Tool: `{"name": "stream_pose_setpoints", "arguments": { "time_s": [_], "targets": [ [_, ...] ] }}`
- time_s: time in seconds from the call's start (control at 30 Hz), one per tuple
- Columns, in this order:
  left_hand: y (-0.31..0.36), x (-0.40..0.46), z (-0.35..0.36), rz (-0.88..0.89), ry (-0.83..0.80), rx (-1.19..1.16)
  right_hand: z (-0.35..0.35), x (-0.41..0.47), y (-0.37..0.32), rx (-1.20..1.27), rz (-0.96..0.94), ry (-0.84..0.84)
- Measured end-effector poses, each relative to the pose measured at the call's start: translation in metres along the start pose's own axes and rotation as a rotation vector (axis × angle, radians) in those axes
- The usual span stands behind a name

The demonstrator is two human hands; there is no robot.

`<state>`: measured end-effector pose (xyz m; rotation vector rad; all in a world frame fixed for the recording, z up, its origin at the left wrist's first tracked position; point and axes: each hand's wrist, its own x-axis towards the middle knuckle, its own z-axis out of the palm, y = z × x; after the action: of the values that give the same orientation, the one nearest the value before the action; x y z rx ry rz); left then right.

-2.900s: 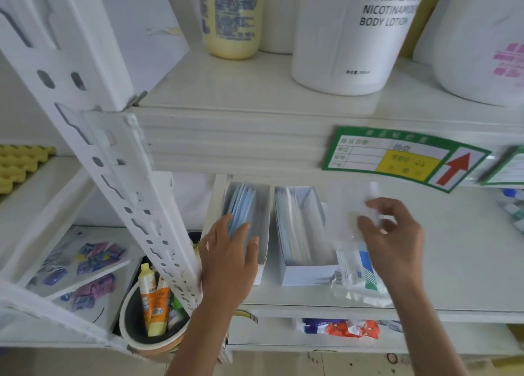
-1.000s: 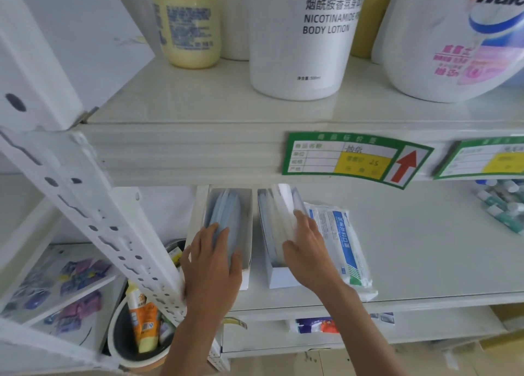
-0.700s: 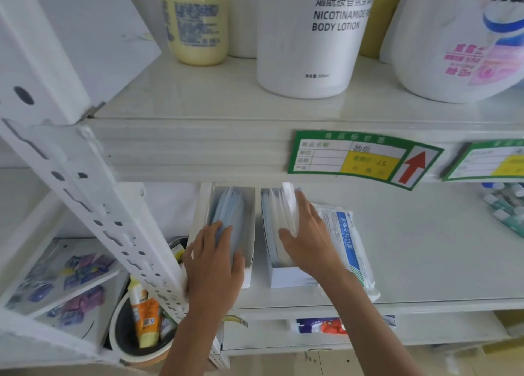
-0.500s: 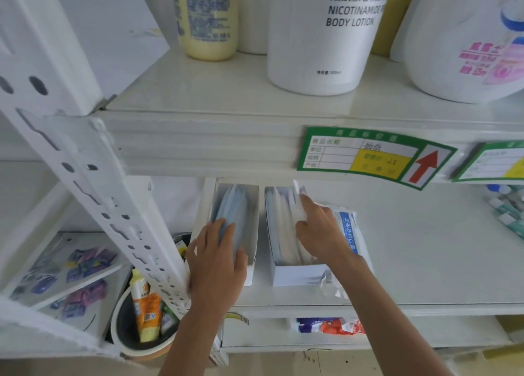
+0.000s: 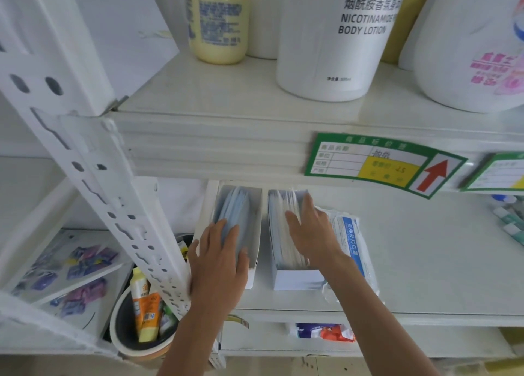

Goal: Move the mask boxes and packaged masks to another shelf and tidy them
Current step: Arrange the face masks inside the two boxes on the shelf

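A person's two bare hands work at a white metal shelf [image 5: 411, 276], its painted surface smooth and faintly glossy. The left hand [image 5: 218, 259] lies flat, fingers spread and open, over the near end of the left mask box [image 5: 256, 234], a narrow open-topped white carton packed with soft blue masks [image 5: 234, 208] standing on edge; the palm presses on the masks and grips nothing. Just beside it at 3 o'clock stands the right mask box [image 5: 297, 279], another slim white carton filled with thin white masks. The right hand [image 5: 312, 234] rests open on that box's far right edge, fingers extended along the mask tops, not closed around anything. Touching the right box's right side lies a packaged mask bundle [image 5: 350, 242], a crinkled clear plastic pouch with a blue printed band, partly hidden under the right forearm. At 12 o'clock, the ribbed shelf edge above carries a green price label [image 5: 382, 163] with a yellow panel and a red arrow. On the upper shelf stand a squat white body lotion tub [image 5: 331, 49], a cream-yellow bottle [image 5: 218, 21] and a white jug with pink print [image 5: 476, 49]. At 9 o'clock a perforated white upright [image 5: 99, 183] slants across the view. At 7 o'clock a round dark tub [image 5: 122, 330] holds orange and yellow tubes; small purple sachets [image 5: 85, 262] lie at 8 o'clock on a lower shelf
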<state>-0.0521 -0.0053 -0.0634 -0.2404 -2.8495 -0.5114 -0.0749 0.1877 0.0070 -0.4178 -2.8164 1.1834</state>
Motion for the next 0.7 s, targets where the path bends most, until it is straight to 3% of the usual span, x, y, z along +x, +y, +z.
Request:
{"name": "stream_pose_setpoints", "arguments": {
  "time_s": [0.07,0.17,0.23,0.4,0.6,0.7],
  "targets": [
    [0.002,0.0,-0.002,0.009,-0.001,-0.045,0.001,-0.009,0.012,-0.128,-0.228,0.022],
    [0.007,0.002,-0.007,0.087,0.002,-0.048,0.004,-0.015,0.037,-0.369,-0.46,-0.172],
    [0.015,0.006,-0.012,0.171,-0.002,-0.039,0.005,-0.018,0.05,-0.482,-0.432,-0.214],
    [0.057,0.015,-0.015,0.358,-0.175,-0.108,0.004,-0.02,0.054,-0.501,-0.332,-0.081],
    [0.056,0.012,-0.005,0.281,-0.186,-0.151,0.002,-0.022,0.055,-0.455,-0.239,-0.016],
    [0.054,0.011,-0.006,0.262,-0.166,-0.271,0.003,-0.024,0.052,-0.413,-0.4,-0.025]
  ]
}}
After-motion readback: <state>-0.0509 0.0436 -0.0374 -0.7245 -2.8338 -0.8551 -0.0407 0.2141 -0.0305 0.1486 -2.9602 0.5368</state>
